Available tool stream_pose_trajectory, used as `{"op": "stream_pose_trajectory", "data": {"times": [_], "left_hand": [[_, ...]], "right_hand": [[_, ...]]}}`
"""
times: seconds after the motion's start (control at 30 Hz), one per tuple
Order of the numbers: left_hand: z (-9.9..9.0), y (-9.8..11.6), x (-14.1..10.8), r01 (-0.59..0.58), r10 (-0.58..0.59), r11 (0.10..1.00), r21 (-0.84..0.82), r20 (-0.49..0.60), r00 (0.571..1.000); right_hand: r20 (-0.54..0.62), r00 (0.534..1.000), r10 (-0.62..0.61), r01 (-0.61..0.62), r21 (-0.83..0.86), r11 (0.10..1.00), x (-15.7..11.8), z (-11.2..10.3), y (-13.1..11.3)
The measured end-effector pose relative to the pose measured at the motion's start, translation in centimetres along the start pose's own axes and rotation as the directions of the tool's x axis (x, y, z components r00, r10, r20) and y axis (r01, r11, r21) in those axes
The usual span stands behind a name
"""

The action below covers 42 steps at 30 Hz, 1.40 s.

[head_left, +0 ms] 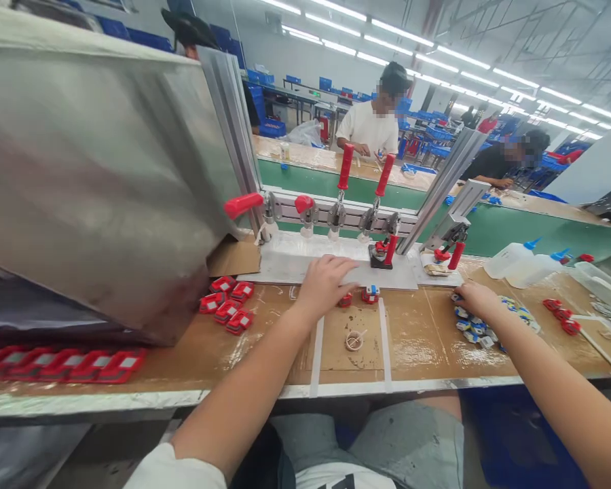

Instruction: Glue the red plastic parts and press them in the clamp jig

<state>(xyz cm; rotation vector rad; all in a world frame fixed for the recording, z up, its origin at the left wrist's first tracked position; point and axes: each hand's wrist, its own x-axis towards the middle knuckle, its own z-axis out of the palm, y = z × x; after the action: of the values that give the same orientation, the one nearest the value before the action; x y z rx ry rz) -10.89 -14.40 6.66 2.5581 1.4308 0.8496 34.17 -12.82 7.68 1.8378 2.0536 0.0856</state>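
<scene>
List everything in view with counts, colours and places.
Metal box: one, silver, left
Handles: six, red, centre and right
Plate: one, silver, centre
Red pieces: many, red, left, centre, right
Small pieces: many, blue and white, right
Round thing: one, pale, front centre
Bottles: at least two, whitish, right
Table: one, brown, front
People: several, mixed clothing, background
Bins: many, blue, background
Lights: many, white, ceiling
Left hand: one, bare, over plate
Right hand: one, bare, at small pieces
</scene>
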Motion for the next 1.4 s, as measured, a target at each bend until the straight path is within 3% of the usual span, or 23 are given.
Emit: {"op": "stream_pose_trajectory", "data": {"times": [0.13, 0.2, 0.23, 0.3, 0.37, 0.4, 0.43, 0.5, 0.6, 0.67, 0.73, 0.8, 0.87, 0.93, 1.0, 1.17, 1.4], "left_hand": [[-1.2, -2.6, -1.3, -0.009, 0.010, 1.000, -0.008, 0.209, 0.978], [-0.5, -2.8, -1.8, -0.016, 0.019, 1.000, -0.016, 0.257, 0.966], [0.1, -2.7, -2.0, -0.004, 0.006, 1.000, -0.009, 0.257, 0.966], [1.1, -2.1, -2.1, 0.034, -0.040, 0.999, 0.028, 0.245, 0.969], [1.8, -1.6, -2.1, 0.065, -0.080, 0.995, 0.071, 0.237, 0.968], [2.1, -1.5, -2.1, 0.074, -0.092, 0.994, 0.083, 0.236, 0.968], [2.2, -1.4, -2.1, 0.081, -0.099, 0.993, 0.085, 0.236, 0.967], [2.3, -1.4, -2.2, 0.088, -0.102, 0.994, 0.070, 0.243, 0.965], [2.1, -1.6, -2.3, 0.086, -0.095, 0.995, 0.043, 0.258, 0.961], [1.9, -1.5, -2.4, 0.096, -0.100, 0.995, 0.026, 0.266, 0.959], [1.7, -1.4, -2.3, 0.121, -0.121, 0.992, 0.017, 0.271, 0.955], [1.6, -1.2, -2.3, 0.148, -0.148, 0.989, 0.019, 0.269, 0.952], [1.6, -1.2, -2.2, 0.171, -0.172, 0.985, 0.029, 0.262, 0.950], [1.6, -1.2, -2.2, 0.190, -0.194, 0.981, 0.040, 0.257, 0.947], [1.8, -1.2, -2.1, 0.198, -0.204, 0.979, 0.048, 0.258, 0.944], [2.3, -1.4, -2.1, 0.197, -0.204, 0.979, 0.053, 0.235, 0.950], [2.6, -1.4, -2.2, 0.185, -0.193, 0.981, 0.055, 0.197, 0.961]], "right_hand": [[-0.087, 0.995, -0.055, 0.061, 0.071, 0.996, 0.0, 0.5, -0.4], [-0.215, 0.976, -0.031, 0.101, 0.327, 0.940, -0.2, 0.2, -2.0], [-0.261, 0.965, 0.003, 0.138, 0.519, 0.844, -0.4, -0.1, -3.3], [-0.262, 0.964, 0.051, 0.209, 0.858, 0.469, -1.1, -0.8, -6.6], [-0.210, 0.978, -0.006, 0.210, 0.977, 0.033, -2.0, -1.6, -10.3], [-0.195, 0.979, -0.052, 0.187, 0.974, -0.126, -2.4, -2.0, -12.1], [-0.192, 0.977, -0.090, 0.166, 0.957, -0.240, -2.7, -2.3, -13.7], [-0.198, 0.968, -0.156, 0.128, 0.919, -0.373, -3.2, -2.8, -16.4], [-0.218, 0.953, -0.209, 0.110, 0.895, -0.433, -3.1, -3.4, -18.6], [-0.236, 0.945, -0.227, 0.130, 0.907, -0.400, -2.6, -3.8, -19.3], [-0.252, 0.935, -0.248, 0.179, 0.942, -0.283, -1.9, -4.6, -19.9], [-0.278, 0.922, -0.270, 0.272, 0.960, -0.060, -1.1, -5.5, -20.7], [-0.343, 0.895, -0.284, 0.409, 0.886, 0.220, -0.3, -6.5, -21.9], [-0.420, 0.853, -0.312, 0.522, 0.714, 0.467, 0.4, -7.4, -23.3], [-0.446, 0.816, -0.368, 0.571, 0.525, 0.631, 0.9, -8.0, -24.6], [-0.328, 0.817, -0.473, 0.559, 0.252, 0.790, 1.2, -8.9, -26.8], [-0.285, 0.848, -0.447, 0.484, 0.075, 0.872, 0.8, -8.8, -28.0]]}}
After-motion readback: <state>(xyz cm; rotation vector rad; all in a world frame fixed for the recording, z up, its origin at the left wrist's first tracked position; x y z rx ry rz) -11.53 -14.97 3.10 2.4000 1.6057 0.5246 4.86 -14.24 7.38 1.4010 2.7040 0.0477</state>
